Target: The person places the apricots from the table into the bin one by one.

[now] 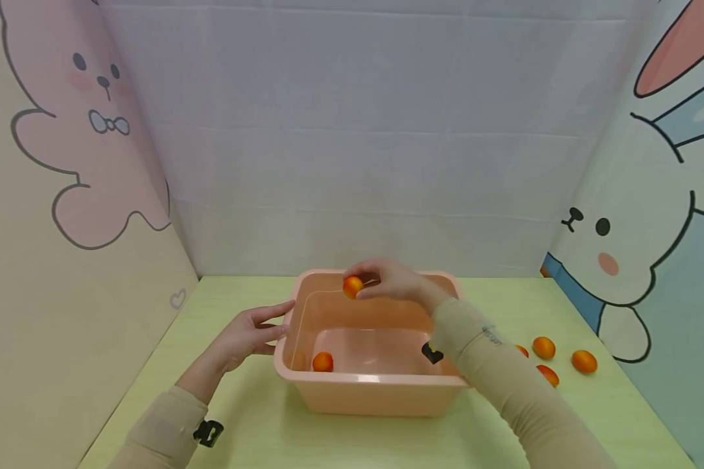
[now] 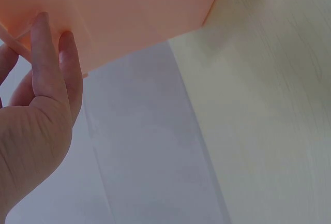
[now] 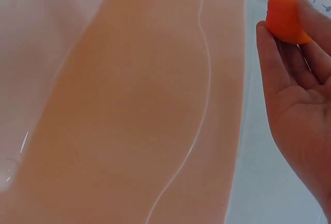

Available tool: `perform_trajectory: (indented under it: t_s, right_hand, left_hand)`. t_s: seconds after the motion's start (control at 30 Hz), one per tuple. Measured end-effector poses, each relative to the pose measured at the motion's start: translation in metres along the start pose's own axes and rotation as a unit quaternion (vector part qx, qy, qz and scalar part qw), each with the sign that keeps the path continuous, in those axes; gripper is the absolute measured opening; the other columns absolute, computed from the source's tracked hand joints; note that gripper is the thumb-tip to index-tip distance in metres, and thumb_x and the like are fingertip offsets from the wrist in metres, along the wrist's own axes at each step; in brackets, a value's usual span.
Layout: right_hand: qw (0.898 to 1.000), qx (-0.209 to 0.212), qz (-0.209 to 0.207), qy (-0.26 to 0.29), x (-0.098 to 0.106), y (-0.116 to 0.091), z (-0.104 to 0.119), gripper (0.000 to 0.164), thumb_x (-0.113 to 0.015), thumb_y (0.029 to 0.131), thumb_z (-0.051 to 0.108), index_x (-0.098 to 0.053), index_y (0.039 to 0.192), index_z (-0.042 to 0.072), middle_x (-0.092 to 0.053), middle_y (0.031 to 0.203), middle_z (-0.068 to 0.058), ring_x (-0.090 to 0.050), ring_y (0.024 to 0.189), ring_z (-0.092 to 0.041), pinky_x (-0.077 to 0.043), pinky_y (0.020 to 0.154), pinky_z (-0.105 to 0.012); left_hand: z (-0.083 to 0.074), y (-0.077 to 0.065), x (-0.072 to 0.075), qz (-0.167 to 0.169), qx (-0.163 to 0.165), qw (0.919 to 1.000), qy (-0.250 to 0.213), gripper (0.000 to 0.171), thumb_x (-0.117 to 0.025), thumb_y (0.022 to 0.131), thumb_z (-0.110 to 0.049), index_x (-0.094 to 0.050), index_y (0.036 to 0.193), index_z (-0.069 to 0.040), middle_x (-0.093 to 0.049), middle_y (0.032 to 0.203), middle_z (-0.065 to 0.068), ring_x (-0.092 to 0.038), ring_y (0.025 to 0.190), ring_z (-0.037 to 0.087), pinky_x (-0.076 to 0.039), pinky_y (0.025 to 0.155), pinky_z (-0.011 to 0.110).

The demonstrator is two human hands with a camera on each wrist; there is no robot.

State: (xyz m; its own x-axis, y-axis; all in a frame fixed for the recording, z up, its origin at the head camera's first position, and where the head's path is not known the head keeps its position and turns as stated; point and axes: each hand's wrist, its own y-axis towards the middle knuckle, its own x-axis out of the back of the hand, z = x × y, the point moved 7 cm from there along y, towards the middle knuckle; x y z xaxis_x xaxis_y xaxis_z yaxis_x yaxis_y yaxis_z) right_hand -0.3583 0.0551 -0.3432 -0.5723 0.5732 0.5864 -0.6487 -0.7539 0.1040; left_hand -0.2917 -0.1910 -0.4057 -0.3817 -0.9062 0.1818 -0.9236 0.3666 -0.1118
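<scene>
A pink plastic basin (image 1: 381,397) stands on the table. My left hand (image 1: 252,335) holds its left rim, with fingertips pressed to the outer wall beneath the lip in the left wrist view. Above the basin's far side, my right hand (image 1: 390,281) pinches a small orange-red fruit (image 1: 352,286) between thumb and fingers. The same fruit (image 3: 287,19) shows in the right wrist view, raised off the basin wall. A second orange-red fruit (image 1: 322,362) lies inside the basin at the near left corner. My right forearm hides part of the basin's right side.
Several more orange-red fruits (image 1: 543,348) lie on the table right of the basin, some partly behind my right sleeve. A pale sheet (image 1: 375,143) hangs behind the light green table (image 1: 252,404). Panels with cartoon animals (image 1: 639,254) flank both sides.
</scene>
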Motion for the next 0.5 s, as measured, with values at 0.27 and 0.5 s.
perform_trajectory:
  t_s: [0.27,0.5]
  right_hand:
    - [0.997,-0.062,0.042,0.007,-0.019,-0.002,-0.016,0.041,-0.07,0.093,0.011,-0.061,0.133,0.006,-0.062,0.122,-0.002,-0.058,0.112,-0.021,-0.051,0.095,-0.03]
    - [0.995,-0.072,0.058,0.036,-0.027,-0.004,-0.026,0.04,-0.071,0.091,0.003,-0.061,0.13,-0.001,-0.064,0.118,-0.004,-0.06,0.107,-0.02,-0.051,0.094,-0.031]
  left_hand:
    - [-0.001,-0.002,0.0,-0.001,0.002,1.0,0.004,0.064,-0.072,0.093,-0.02,-0.044,0.149,-0.008,-0.044,0.148,0.023,-0.064,0.113,0.033,-0.058,0.081,0.048]
    - [-0.001,-0.001,-0.001,-0.001,0.001,1.0,0.003,0.065,-0.072,0.092,-0.021,-0.044,0.149,-0.009,-0.044,0.148,0.023,-0.064,0.113,0.032,-0.058,0.081,0.048]
